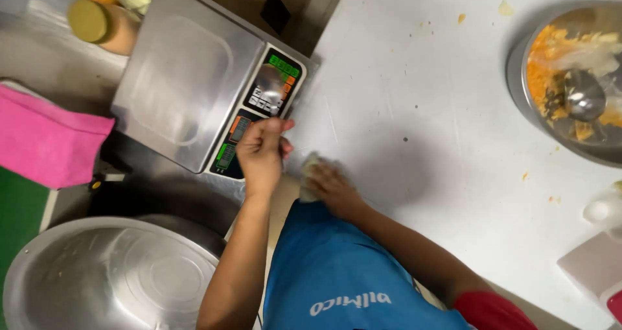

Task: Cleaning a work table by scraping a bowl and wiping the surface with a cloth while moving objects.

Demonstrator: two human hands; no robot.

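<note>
Pale lump: a small whitish lump [311,171] lies on the counter [414,109], just right of the scale [194,77].
Right hand: right hand [334,190] grips the lump, pressed flat on it.
Left hand: left hand [261,153] clenched at the scale's keypad; whether it holds anything I cannot tell.
Nearer hand: right.
Surroundings: steel bowl [570,83] of orange food well to the right; round steel lid [110,278] lower left.

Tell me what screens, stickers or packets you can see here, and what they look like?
Scale panel: front of the steel weighing scale, just ahead of the left hand; dark, with a green-lit display strip, orange and green patches and small pale buttons.
Jar: top left corner; round yellow lid, orange body, label not readable.
Printed shirt patch: bottom centre; white lettering on blue cloth.
Right hand presses a pale lump, which has no label.
</note>
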